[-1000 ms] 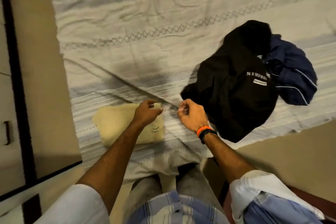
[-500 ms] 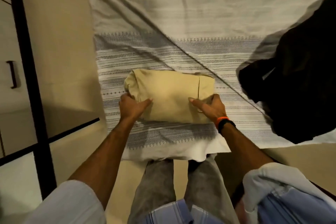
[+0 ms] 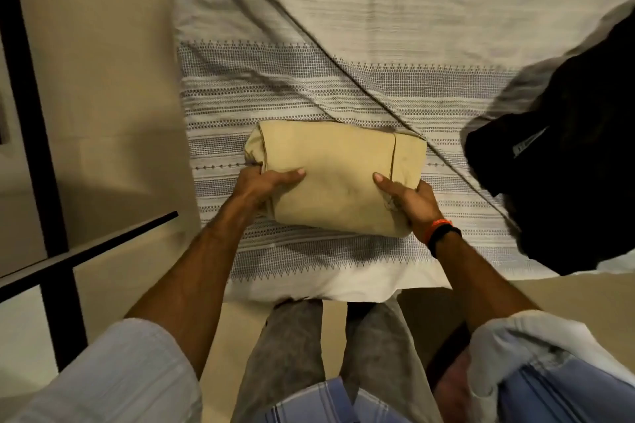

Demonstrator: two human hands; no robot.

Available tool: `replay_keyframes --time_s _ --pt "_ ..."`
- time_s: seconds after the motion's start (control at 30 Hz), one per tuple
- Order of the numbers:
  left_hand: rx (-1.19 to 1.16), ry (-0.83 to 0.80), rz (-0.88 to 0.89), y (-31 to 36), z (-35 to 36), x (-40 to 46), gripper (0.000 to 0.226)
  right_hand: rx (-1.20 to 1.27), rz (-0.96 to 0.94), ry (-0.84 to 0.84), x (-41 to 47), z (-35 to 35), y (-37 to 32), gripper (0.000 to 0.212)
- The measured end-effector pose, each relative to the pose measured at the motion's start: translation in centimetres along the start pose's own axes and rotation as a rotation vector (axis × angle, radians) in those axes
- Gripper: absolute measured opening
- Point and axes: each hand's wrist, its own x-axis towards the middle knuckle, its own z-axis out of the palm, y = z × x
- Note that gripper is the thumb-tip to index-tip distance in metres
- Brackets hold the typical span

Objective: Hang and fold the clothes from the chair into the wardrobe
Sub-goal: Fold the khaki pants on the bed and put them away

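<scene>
A folded tan garment [image 3: 338,173] lies near the front edge of the bed's white patterned sheet [image 3: 343,27]. My left hand [image 3: 263,184] grips its left end, thumb on top and fingers tucked under. At its right end my right hand [image 3: 407,201], with an orange and black wristband, holds it the same way. A crumpled black garment [image 3: 567,161] with a small white label lies on the bed at the right, apart from the tan one.
A beige wardrobe panel with a dark frame [image 3: 31,113] stands at the left, beside the bed. My legs in grey trousers [image 3: 299,347] stand against the bed's front edge. Beige floor shows at the lower right.
A second ago both hands hovered above the tan garment with fingers pinched. Now they grip its two ends. The view has closed in on it and the blue garment has left the frame.
</scene>
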Motion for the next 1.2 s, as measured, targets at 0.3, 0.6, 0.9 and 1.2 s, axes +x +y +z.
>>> replay_keyframes --time_s 0.3,0.6,0.9,1.2 --pt "-0.156 -0.059 0.124 -0.3 -1.7 -8.1 0.06 0.025 -0.142 -0.175 -6.0 -0.8 -3.9 0.04" --pt "-0.426 0.215 0.333 -5.2 -3.3 -20.5 0.071 -0.219 -0.366 -0.519 -13.2 0.2 -8.6 0.033" --pt "-0.739 0.606 0.324 -15.6 -4.2 -32.6 0.079 -0.582 -0.537 -0.821 -22.2 6.2 -8.2 0.033" --pt "-1.068 0.888 0.309 -29.3 -9.4 -42.5 0.088 -0.846 -0.614 -1.12 -34.5 17.9 -0.5 0.032"
